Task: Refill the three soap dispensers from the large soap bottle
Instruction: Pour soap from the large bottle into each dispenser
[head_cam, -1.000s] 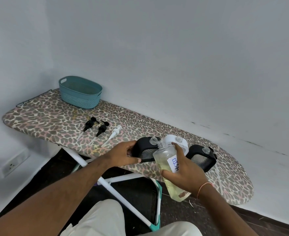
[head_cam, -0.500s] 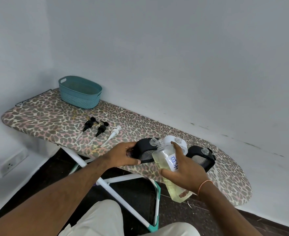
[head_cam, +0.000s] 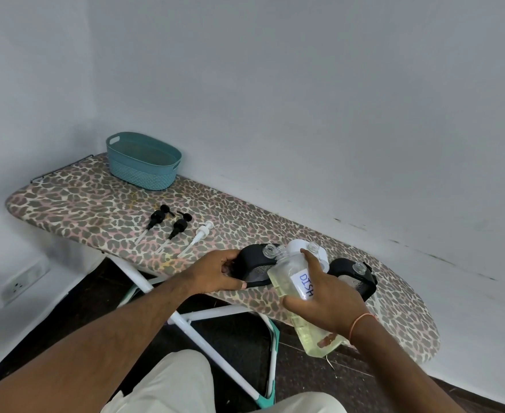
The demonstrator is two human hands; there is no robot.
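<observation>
Teal basket (head_cam: 144,161) sits far beyond my left hand (head_cam: 215,274) (gripping the black dispenser (head_cam: 252,263)); my right hand (head_cam: 324,296), grasping the soap bottle (head_cam: 287,275), hides the white dispenser (head_cam: 299,245).

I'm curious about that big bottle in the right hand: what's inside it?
The large soap bottle holds pale yellow liquid, with some brownish bits near its bottom end. The right hand and the label cover part of it, so the level is unclear.

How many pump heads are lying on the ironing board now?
3. Two black pump heads and one white pump head lie side by side on the ironing board, between the teal basket and the dispensers. None seems hidden.
</observation>
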